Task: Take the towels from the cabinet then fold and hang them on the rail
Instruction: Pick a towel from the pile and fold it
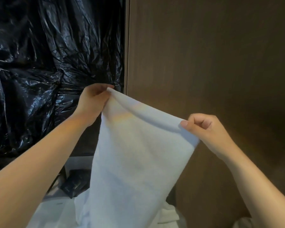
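Hanging from two raised hands, a white towel (138, 153) is held up in front of the person, and its top edge slopes down from left to right between them. The upper left corner is pinched by the left hand (92, 102), with thumb and fingers curled round the cloth, in front of a crinkled black plastic sheet (48, 63) that fills the left half of the view. The upper right corner is pinched by the right hand (207, 129), with the thumb pressed on the near face of the towel and the other fingers curled in behind the edge. This hand is seen against a dark brown wooden panel (212, 55), which is divided from the plastic by a pale upright strip (127, 46). The towel is draped downward as a long band, and its lower end is lost among more white cloth (56, 216) at the bottom edge. A small dark object (76, 183) is seen low down, left of the towel; what it is cannot be told.
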Action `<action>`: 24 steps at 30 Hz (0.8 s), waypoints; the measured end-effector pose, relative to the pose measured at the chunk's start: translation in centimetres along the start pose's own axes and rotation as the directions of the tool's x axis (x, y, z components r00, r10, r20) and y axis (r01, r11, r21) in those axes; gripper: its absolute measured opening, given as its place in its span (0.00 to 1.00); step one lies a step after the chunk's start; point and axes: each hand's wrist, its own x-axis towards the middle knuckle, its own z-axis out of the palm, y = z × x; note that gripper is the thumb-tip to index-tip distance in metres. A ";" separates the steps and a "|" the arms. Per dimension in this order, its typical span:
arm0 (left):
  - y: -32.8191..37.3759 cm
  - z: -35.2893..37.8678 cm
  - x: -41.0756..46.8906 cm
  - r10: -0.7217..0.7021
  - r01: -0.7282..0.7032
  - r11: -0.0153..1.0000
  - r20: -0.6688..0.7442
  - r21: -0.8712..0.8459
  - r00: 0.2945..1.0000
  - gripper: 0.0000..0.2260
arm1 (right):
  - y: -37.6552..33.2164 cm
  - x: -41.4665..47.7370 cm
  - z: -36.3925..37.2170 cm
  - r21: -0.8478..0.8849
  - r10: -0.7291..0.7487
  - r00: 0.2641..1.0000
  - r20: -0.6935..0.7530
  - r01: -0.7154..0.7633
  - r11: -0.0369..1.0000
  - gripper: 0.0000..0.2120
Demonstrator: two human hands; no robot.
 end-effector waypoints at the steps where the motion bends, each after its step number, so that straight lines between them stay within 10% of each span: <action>1: 0.1 -0.1 0.4 0.024 -0.024 1.000 0.012 0.008 1.000 0.08 | -0.2 0.2 -0.3 -0.029 -0.001 1.000 -0.003 0.001 1.000 0.18; 15: 0.4 0.9 3.6 0.148 -0.066 0.951 -0.258 0.301 0.955 0.11 | -0.2 1.2 -6.3 -0.563 0.074 0.985 -0.156 -0.151 0.812 0.25; 24: 1.4 1.5 4.2 0.193 -0.076 0.934 -0.311 0.350 0.931 0.14 | -0.4 3.5 -9.2 -0.905 -0.077 0.993 -0.090 -0.049 0.423 0.15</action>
